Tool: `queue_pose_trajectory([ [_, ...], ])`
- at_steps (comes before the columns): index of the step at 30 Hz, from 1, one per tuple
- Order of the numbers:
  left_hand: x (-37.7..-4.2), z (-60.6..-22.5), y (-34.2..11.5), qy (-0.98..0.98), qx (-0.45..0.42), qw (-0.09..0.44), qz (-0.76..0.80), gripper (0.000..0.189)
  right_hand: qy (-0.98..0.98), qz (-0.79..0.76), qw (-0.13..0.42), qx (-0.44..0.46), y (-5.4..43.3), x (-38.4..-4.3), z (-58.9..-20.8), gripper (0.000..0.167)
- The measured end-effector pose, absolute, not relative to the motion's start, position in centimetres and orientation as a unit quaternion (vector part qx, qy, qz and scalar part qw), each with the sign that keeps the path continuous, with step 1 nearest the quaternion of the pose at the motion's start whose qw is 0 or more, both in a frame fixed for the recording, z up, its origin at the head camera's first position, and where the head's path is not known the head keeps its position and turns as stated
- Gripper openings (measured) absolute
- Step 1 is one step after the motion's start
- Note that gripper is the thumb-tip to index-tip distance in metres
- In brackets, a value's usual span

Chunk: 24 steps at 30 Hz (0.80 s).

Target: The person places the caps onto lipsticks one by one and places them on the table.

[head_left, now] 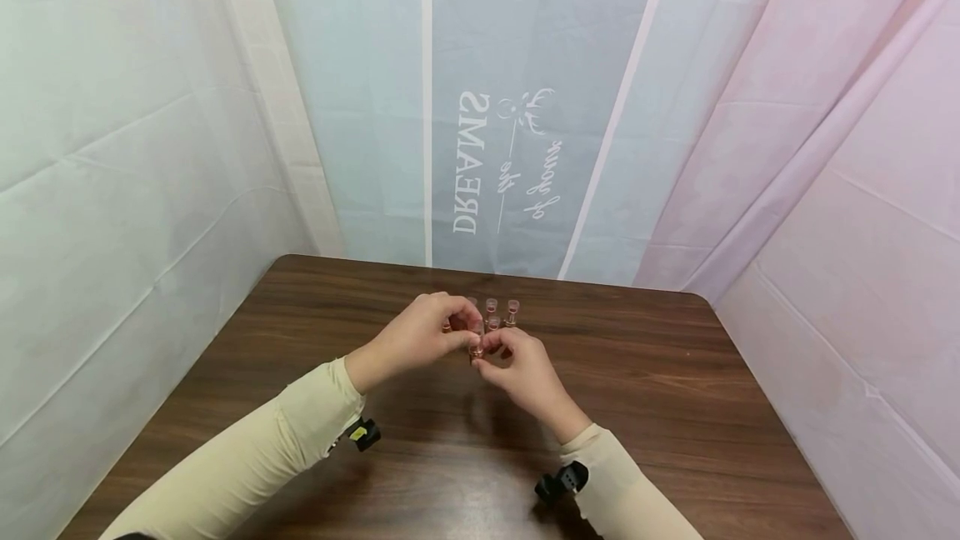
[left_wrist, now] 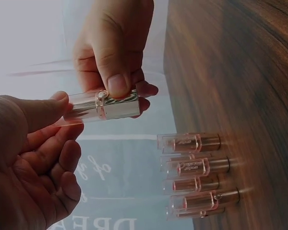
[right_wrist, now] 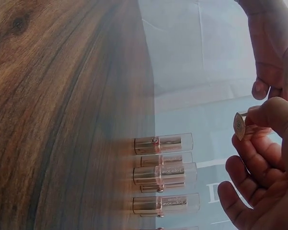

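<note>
In the head view, my left hand [head_left: 427,330] and right hand [head_left: 527,369] meet over the table around one lipstick [head_left: 476,351]. It has a clear cap and a shiny rose-gold base, and the left wrist view shows this lipstick [left_wrist: 120,104] lying sideways in that picture. The left thumb and a finger pinch its clear cap end. On the base, the right thumb [left_wrist: 117,84] presses against the fingers behind it. The flat bottom of the base [right_wrist: 239,126] faces the right wrist camera. Whether the cap sits fully on is hard to tell.
Several similar capped lipsticks [right_wrist: 164,175] stand upright in a close group on the brown wooden table [head_left: 645,407], just beyond the hands; the left hand partly covers them in the head view. Printed cloth [head_left: 367,107] hangs behind the table, with pale cloth at both sides.
</note>
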<state>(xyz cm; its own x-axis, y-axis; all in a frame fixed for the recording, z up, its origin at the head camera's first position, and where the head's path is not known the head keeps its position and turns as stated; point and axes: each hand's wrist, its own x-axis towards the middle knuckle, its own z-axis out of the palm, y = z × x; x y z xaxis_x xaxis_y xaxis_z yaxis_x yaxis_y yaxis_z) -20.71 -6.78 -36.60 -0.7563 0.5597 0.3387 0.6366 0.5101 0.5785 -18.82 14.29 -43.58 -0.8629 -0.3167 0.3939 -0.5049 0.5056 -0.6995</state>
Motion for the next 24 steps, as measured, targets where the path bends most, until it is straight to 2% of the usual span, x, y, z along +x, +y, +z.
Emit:
queue_pose_trajectory([
  [7, -20.9, -37.9, -6.4, -0.865, -0.334, 0.071, -0.367, 0.019, -0.855, 0.444, 0.115, 0.244, 15.0, -19.4, -44.1, 0.017],
  [13, -21.0, -38.9, -6.2, -0.865, -0.322, 0.077, -0.378, 0.024, -0.860, 0.434, 0.097, 0.251, 15.6, -20.0, -44.3, 0.016],
  [18, -20.8, -39.4, -6.5, -0.864, -0.309, 0.071, -0.391, 0.033, -0.865, 0.435, 0.100, 0.227, 16.5, -20.7, -43.8, 0.016],
  [24, -20.4, -40.2, -7.6, -0.871, -0.301, 0.066, -0.384, 0.032, -0.890, 0.401, 0.114, 0.183, 18.1, -22.5, -43.9, 0.016],
])
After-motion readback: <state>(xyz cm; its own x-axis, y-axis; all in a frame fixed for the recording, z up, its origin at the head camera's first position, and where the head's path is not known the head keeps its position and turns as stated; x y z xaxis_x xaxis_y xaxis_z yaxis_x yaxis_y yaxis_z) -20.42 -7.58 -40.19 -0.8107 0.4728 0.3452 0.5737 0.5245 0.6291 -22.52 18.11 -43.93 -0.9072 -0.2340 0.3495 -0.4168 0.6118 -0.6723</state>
